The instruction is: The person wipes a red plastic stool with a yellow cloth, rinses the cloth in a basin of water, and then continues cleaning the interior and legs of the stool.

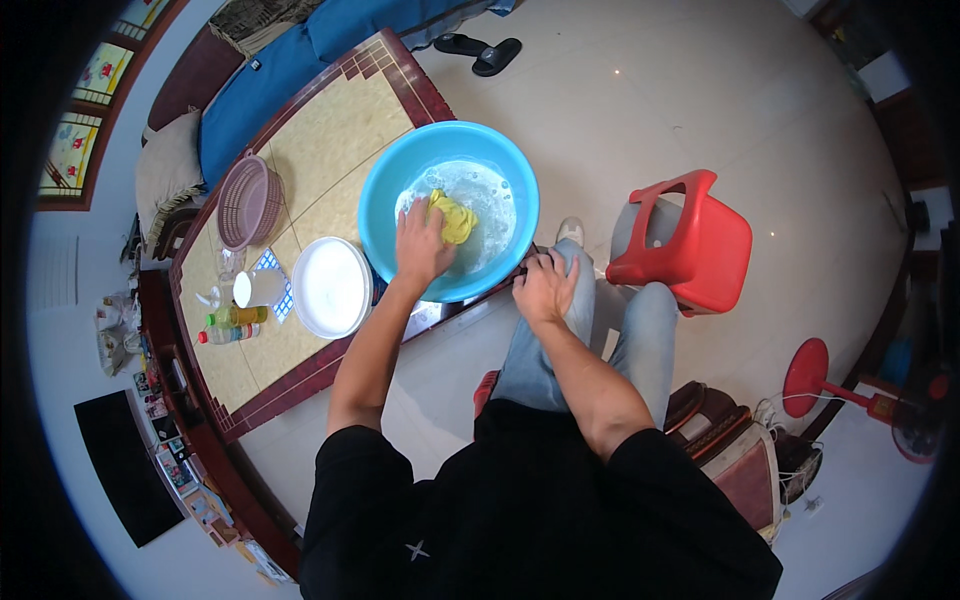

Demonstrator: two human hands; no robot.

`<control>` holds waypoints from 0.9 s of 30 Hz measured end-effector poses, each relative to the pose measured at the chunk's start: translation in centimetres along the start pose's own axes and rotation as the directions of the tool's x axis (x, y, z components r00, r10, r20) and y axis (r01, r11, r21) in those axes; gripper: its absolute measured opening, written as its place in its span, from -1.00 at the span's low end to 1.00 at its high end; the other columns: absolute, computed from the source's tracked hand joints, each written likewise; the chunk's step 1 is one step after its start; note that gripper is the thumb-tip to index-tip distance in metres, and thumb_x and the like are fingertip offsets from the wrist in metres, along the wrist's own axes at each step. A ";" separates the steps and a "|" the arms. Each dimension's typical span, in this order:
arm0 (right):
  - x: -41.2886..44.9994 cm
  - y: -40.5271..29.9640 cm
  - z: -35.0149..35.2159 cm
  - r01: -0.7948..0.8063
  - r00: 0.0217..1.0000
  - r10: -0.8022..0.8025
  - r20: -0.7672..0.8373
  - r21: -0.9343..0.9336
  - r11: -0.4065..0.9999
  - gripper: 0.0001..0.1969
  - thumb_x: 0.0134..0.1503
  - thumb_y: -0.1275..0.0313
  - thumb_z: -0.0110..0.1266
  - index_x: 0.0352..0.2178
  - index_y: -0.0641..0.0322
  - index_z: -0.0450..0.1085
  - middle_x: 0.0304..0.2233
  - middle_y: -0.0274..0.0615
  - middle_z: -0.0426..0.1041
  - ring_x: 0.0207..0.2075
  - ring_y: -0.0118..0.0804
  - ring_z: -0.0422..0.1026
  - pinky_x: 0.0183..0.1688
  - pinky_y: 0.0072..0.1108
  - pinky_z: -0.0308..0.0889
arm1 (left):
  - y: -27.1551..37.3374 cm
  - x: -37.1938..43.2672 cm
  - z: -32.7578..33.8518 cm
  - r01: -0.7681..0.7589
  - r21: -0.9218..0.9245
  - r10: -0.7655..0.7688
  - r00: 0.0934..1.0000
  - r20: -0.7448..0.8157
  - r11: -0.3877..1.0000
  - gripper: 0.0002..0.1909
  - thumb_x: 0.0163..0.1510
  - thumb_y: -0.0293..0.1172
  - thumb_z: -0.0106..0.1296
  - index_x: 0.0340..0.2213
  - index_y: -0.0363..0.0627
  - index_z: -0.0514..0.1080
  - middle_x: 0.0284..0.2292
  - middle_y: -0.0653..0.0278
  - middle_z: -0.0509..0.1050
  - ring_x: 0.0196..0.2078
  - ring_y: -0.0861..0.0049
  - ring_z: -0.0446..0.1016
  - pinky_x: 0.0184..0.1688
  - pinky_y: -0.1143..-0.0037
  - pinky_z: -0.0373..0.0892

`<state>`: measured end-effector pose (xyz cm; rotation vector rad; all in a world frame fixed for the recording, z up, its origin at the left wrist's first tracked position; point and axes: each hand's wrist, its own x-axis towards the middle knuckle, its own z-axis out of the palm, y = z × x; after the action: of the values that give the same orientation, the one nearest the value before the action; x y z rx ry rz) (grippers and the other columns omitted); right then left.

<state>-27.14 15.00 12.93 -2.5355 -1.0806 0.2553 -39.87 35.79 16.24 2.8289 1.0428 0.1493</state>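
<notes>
My left hand (421,244) reaches over the near left rim of a blue plastic basin (525,169), its fingers on a crumpled yellow cloth (454,217). Soapy water with bubbles (487,187) lies around the cloth in the basin. My right hand (546,287) rests on my knee near the basin's lower right rim, fingers spread, with nothing seen in it. Stacked white round bowls or plates (331,289) stand left of the basin on the tiled table.
On the tiled table (322,135) are a mauve plastic basket (250,204), a white container (259,289), a bottle with yellow liquid (240,316) and a red-capped bottle (232,334). A red plastic stool (716,247) stands at right; black slippers (496,58) lie on the floor.
</notes>
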 end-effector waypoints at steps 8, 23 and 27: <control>0.0 0.1 0.4 0.033 0.999 -0.033 -0.029 0.010 0.999 -0.72 -0.06 0.31 0.17 -0.28 0.08 0.58 -0.11 -0.31 0.54 0.19 -0.20 0.28 0.38 -0.02 -0.22 | 0.8 4.1 5.9 -0.210 0.117 0.229 0.955 -0.188 0.971 -0.35 0.00 0.14 0.08 0.11 0.26 0.39 0.24 -0.08 0.17 0.34 -0.22 -0.01 0.25 -0.26 -0.08; 0.5 -0.5 0.1 0.025 1.000 -0.026 -0.012 -0.082 0.996 -0.70 -0.08 0.30 0.22 -0.27 0.14 0.59 -0.14 -0.32 0.53 0.14 -0.21 0.30 0.36 0.00 -0.19 | 2.5 9.0 8.5 0.100 0.068 -0.087 0.981 -0.173 0.993 -0.61 -0.07 0.03 0.20 -0.27 0.07 0.61 -0.16 0.18 0.47 -0.09 0.19 0.40 -0.17 0.17 0.38; 0.4 0.2 0.1 0.033 0.998 -0.038 -0.059 -0.077 0.996 -0.70 -0.09 0.30 0.23 -0.28 0.14 0.59 -0.17 -0.32 0.54 0.11 -0.22 0.32 0.36 0.00 -0.18 | 2.7 11.8 5.9 0.149 -0.081 -0.140 0.984 0.110 0.985 -0.46 0.07 0.07 0.02 -0.21 -0.19 0.59 -0.19 -0.03 0.57 -0.08 0.14 0.54 0.00 0.21 0.40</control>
<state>-26.78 15.26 12.73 -2.5704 -1.1309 0.1294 -28.40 40.96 11.43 2.6390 1.1824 0.0332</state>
